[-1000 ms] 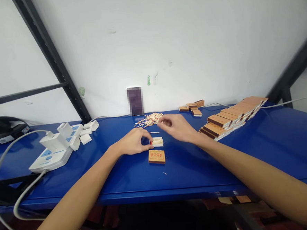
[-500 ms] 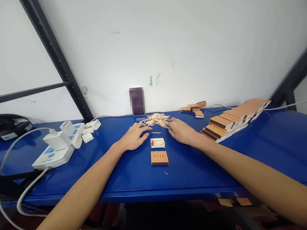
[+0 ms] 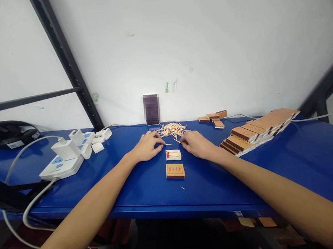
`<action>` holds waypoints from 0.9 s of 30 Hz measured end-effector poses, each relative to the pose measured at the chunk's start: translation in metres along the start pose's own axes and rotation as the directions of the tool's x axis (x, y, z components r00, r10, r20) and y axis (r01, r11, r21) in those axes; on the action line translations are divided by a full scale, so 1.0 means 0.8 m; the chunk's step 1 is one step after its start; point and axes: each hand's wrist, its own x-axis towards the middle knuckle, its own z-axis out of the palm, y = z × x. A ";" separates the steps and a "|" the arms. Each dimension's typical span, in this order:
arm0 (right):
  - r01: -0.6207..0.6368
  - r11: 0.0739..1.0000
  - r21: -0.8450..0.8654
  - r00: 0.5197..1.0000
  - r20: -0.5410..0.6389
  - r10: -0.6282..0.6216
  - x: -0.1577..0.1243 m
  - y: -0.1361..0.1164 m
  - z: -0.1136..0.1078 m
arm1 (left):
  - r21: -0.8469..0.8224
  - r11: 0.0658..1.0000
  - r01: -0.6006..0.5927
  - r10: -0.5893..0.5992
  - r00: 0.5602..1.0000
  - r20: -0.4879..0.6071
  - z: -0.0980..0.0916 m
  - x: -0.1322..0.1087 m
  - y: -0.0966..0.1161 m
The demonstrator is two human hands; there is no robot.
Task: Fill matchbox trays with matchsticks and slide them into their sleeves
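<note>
In the head view, my left hand (image 3: pixel 149 146) rests on the blue table with thumb and forefinger closed at the end of a single match (image 3: pixel 168 144). Its head is hidden by the fingertips. Across from it, my right hand (image 3: pixel 196 144) pinches another match (image 3: pixel 177 140) at the near edge of the heap of matches (image 3: pixel 172 129). Between and below my hands lies an open white matchbox tray (image 3: pixel 173 155), partly filled with red-tipped matches. Nearer to me sits an orange-brown matchbox sleeve (image 3: pixel 175 170), lying flat.
Stacked matchboxes (image 3: pixel 257 128) stand at the right, with several more matchboxes (image 3: pixel 214 118) near the wall. A power strip (image 3: pixel 61 164) with chargers and cables occupies the left. A pixelated dark upright device (image 3: pixel 152 110) leans on the wall. A splinter (image 3: pixel 182 188) lies near the front edge.
My left fingers have closed in on the lone match. My right hand has drawn a match slightly toward me from the heap. The view has shifted a little.
</note>
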 end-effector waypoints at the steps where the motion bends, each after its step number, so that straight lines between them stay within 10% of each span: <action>1: 0.021 1.000 0.023 1.000 -0.011 -0.020 0.000 -0.002 0.001 | -0.007 1.000 0.000 0.000 1.000 -0.011 0.000 0.000 -0.001; 16: 0.233 0.892 0.387 0.947 -0.300 -0.117 0.018 -0.001 0.029 | 0.007 0.991 0.133 -0.133 0.991 -0.003 0.012 0.011 -0.001; 27: 0.185 0.942 0.281 0.971 -0.199 -0.131 0.012 0.011 0.021 | -0.019 0.996 0.083 -0.083 0.997 0.010 0.011 0.016 0.004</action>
